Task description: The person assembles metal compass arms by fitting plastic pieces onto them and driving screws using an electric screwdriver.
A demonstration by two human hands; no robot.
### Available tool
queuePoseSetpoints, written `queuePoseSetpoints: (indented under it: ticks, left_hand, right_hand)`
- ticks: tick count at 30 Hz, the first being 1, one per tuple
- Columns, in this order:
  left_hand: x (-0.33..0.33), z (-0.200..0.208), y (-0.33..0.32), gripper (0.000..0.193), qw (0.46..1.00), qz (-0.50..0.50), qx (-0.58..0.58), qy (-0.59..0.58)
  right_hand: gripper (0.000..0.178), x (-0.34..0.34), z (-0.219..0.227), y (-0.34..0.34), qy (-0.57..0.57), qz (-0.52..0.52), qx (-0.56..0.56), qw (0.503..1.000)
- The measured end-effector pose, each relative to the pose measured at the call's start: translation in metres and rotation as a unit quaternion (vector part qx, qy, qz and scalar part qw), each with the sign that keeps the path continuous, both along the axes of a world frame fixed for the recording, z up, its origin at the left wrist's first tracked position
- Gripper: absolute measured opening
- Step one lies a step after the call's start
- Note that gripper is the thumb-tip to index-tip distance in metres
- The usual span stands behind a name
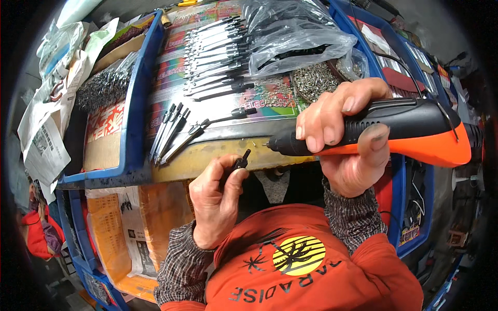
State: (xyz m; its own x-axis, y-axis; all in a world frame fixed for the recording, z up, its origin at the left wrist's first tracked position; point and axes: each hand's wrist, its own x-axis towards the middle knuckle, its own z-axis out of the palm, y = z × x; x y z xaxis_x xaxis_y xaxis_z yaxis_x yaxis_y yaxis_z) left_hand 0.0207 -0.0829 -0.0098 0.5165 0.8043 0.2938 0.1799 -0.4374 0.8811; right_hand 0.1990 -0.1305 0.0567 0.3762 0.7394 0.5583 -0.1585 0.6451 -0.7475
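Observation:
My right hand (345, 116) is wrapped round a black and orange electric screwdriver (399, 126), held level with its bit pointing left. Between the thumb and fingers of my left hand (215, 197) a small black part (242, 159) is pinched, its thin end tilted up. A short gap separates the part from the screwdriver's tip. Just beyond the left hand, several black and silver pen-like pieces (174, 132) lie loose at the bench edge. Farther back runs a long row of similar slim pieces (215, 57).
A blue tray (124, 150) on the left holds many thin dark parts. Clear plastic bags (306, 39) lie at the back beside a round dish of small metal bits (314, 81). More blue trays (384, 31) stand right. Below the worn bench edge (207, 154) sits an orange crate (111, 228).

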Motion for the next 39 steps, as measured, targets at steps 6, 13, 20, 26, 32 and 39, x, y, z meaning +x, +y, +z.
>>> queuePoseSetpoints:
  ticks: [6, 13, 20, 26, 32, 39]
  left_hand:
    - [-0.012, 0.010, -0.008, 0.019, 0.896, -0.085, -0.416, -0.132]
    - [-0.016, -0.006, -0.020, 0.016, 0.893, -0.043, -0.407, -0.186]
    - [-0.010, -0.005, -0.023, 0.013, 0.825, -0.015, -0.520, -0.220]
    - [-0.003, -0.007, -0.021, 0.008, 0.746, -0.002, -0.601, -0.287]
    - [0.000, -0.011, -0.026, 0.008, 0.782, 0.011, -0.556, -0.282]
    - [-0.005, -0.007, -0.029, 0.012, 0.793, 0.003, -0.559, -0.243]
  right_hand:
    - [0.041, -0.011, 0.000, 0.000, -0.015, -0.006, -0.027, 1.000]
    - [0.041, -0.018, 0.001, 0.001, -0.028, 0.010, -0.037, 0.999]
    - [0.040, -0.022, -0.002, 0.003, -0.048, 0.048, -0.027, 0.997]
    - [0.040, -0.025, -0.002, 0.003, -0.062, 0.071, -0.037, 0.995]
    - [0.039, -0.026, -0.002, 0.005, -0.053, 0.102, -0.027, 0.993]
    - [0.040, -0.023, -0.005, 0.007, -0.063, 0.061, -0.033, 0.996]
